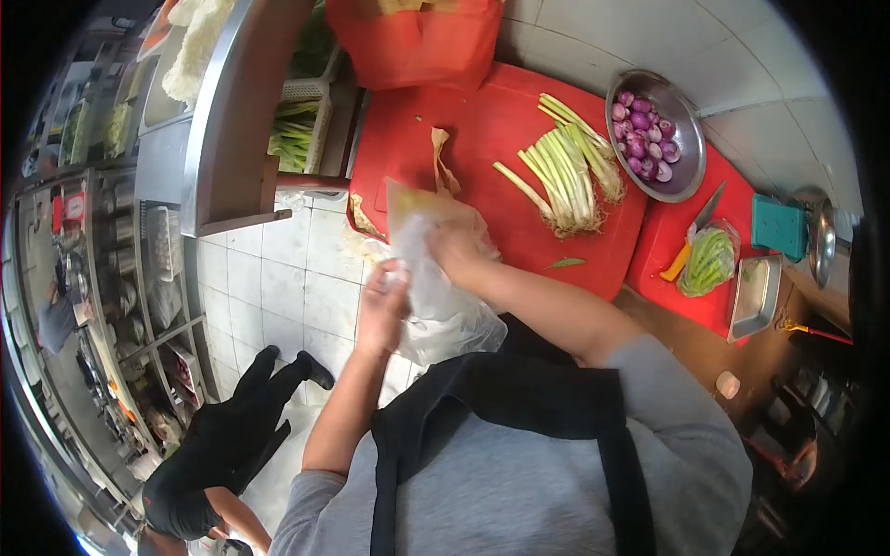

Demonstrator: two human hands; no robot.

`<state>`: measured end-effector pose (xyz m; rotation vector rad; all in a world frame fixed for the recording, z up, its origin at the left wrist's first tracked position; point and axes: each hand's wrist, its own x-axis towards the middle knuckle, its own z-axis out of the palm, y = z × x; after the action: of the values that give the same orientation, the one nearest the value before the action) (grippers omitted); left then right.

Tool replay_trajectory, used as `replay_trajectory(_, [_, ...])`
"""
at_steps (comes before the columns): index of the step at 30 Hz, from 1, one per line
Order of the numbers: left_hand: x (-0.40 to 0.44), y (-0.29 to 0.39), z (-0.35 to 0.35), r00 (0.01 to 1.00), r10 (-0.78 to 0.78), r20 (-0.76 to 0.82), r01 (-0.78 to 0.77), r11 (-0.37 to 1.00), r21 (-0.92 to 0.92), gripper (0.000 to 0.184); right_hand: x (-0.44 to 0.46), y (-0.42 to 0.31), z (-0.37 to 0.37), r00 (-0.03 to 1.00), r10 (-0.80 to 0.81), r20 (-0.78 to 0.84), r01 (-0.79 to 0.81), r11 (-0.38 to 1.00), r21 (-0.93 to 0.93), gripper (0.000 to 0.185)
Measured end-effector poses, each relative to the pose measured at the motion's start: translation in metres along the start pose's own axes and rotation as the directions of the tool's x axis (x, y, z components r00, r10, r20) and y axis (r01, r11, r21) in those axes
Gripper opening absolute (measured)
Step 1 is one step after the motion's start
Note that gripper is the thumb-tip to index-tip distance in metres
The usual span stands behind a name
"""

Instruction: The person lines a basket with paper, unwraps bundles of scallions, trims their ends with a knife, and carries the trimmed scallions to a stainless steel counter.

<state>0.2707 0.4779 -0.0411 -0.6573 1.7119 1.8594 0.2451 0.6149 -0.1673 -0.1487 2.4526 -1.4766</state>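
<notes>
A clear plastic bag (440,310) hangs between my hands, just in front of my apron and over the near edge of the red cutting board (482,139). My left hand (383,304) pinches the bag's edge on its left side. Against the upper part of the bag is my right hand (454,255), its fingers hidden by the cloudy plastic. What the bag contains, I cannot make out. Beyond my hands a strip of brown paper or tape (444,162) lies on the board. To the right lie several spring onions (561,181) with their roots on.
A metal bowl of purple onions (681,139) stands at the back right. Near it are a knife (709,208), a bagged green vegetable (709,259) and a metal tray (756,296). A red bag (417,46) stands behind the board. Another person (222,445) is at lower left.
</notes>
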Motion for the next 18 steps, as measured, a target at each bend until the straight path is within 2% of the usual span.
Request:
replay_trajectory(1, [-0.008, -0.006, 0.008, 0.997, -0.003, 0.071, -0.002, 0.997, 0.081, 0.024, 0.008, 0.017, 0.021, 0.985, 0.171, 0.005, -0.158, 0.904, 0.397, 0.026])
replay_trajectory(2, [-0.013, -0.010, 0.015, 0.990, -0.013, 0.142, -0.011, 0.987, 0.162, 0.028, 0.017, 0.015, 0.025, 0.944, 0.322, 0.077, -0.275, 0.635, 0.722, 0.030])
replay_trajectory(3, [-0.012, -0.014, 0.011, 0.995, 0.024, 0.100, -0.037, 0.991, 0.126, 0.030, 0.031, 0.013, 0.030, 0.974, 0.207, 0.091, -0.226, 0.908, 0.353, 0.033])
replay_trajectory(4, [-0.008, -0.022, 0.005, 0.997, 0.060, 0.058, -0.065, 0.994, 0.091, 0.032, 0.049, -0.011, 0.018, 0.982, 0.106, 0.153, -0.095, 0.992, -0.081, 0.035])
replay_trajectory(6, [0.006, -0.034, -0.015, 0.989, 0.124, -0.075, -0.126, 0.992, -0.028, 0.034, 0.065, -0.047, -0.020, 0.911, 0.042, 0.410, 0.108, 0.936, -0.334, 0.036])
replay_trajectory(8, [0.018, -0.030, -0.039, 0.986, 0.132, -0.106, -0.140, 0.988, -0.073, 0.031, 0.070, -0.056, -0.061, 0.737, -0.037, 0.675, 0.059, 0.998, -0.011, 0.031])
replay_trajectory(9, [0.020, -0.026, -0.047, 0.984, 0.149, -0.094, -0.154, 0.986, -0.055, 0.028, 0.092, -0.033, -0.067, 0.654, 0.108, 0.748, -0.344, 0.924, 0.168, 0.029])
replay_trajectory(10, [0.022, -0.024, -0.049, 0.985, 0.148, -0.092, -0.155, 0.985, -0.075, 0.027, 0.113, -0.018, -0.077, 0.742, 0.197, 0.641, -0.389, 0.905, 0.173, 0.026])
replay_trajectory(11, [0.023, -0.021, -0.050, 0.985, 0.145, -0.091, -0.154, 0.984, -0.091, 0.027, 0.130, 0.009, -0.074, 0.948, 0.067, 0.312, -0.079, 0.997, 0.025, 0.025])
replay_trajectory(12, [0.025, -0.016, -0.051, 0.985, 0.148, -0.086, -0.156, 0.982, -0.105, 0.026, 0.138, 0.018, -0.072, 0.984, 0.110, 0.141, -0.086, 0.983, -0.164, 0.021])
replay_trajectory(14, [0.022, -0.010, -0.050, 0.986, 0.151, -0.065, -0.156, 0.984, -0.081, 0.026, 0.139, 0.053, -0.024, 0.953, 0.266, -0.148, -0.301, 0.897, -0.324, 0.026])
replay_trajectory(16, [0.019, 0.002, -0.040, 0.989, 0.140, -0.048, -0.141, 0.990, -0.028, 0.026, 0.137, 0.103, 0.016, 0.858, 0.378, -0.348, -0.465, 0.860, -0.211, 0.025])
replay_trajectory(17, [0.019, 0.006, -0.042, 0.992, 0.122, 0.009, -0.122, 0.992, 0.013, 0.024, 0.109, 0.086, 0.016, 0.883, 0.286, -0.373, -0.310, 0.951, -0.005, 0.032])
replay_trajectory(18, [0.018, 0.011, -0.041, 0.994, 0.105, 0.038, -0.105, 0.994, 0.016, 0.026, 0.079, 0.077, 0.015, 0.904, 0.112, -0.413, -0.143, 0.989, -0.044, 0.036])
